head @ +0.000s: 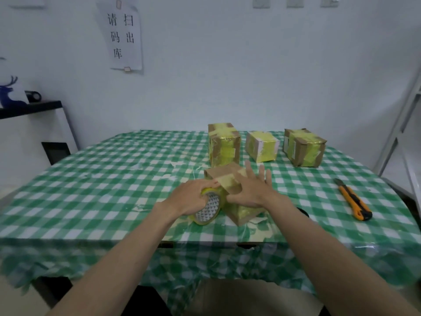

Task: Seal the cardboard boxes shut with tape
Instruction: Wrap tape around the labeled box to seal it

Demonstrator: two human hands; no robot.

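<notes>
My left hand (192, 197) is curled round the tape roll (208, 207), low and centre in the frame, pressed right up against the near-left face of the cardboard box (230, 179) I'm working on. The yellowish tape strip (227, 182) runs from the roll up over the box's edge and across its top, heading toward the upper right, so that's the line the coming move hangs on: I reckon the roll has to travel along that axis, or come down the near side, to lay more tape.

Just right of the roll, my right hand (251, 190) lies flat on the box top, fingers straight and spread, pressing the strip down and gripping nothing. It sits right on the tape's path, so it's the nearer hand for smoothing, and my left is the one to pull.

Beyond, centre to right of frame, three taped boxes stand on the table (102, 179): a tall one (224, 147) just behind my box, a paler one (262, 145), and a third (304, 147) further right. The tall one stands close, so a long pull forward may crowd it.

Far right, well apart, lies the orange utility knife (353, 200) for cutting. My right hand is nearer to it.
</notes>
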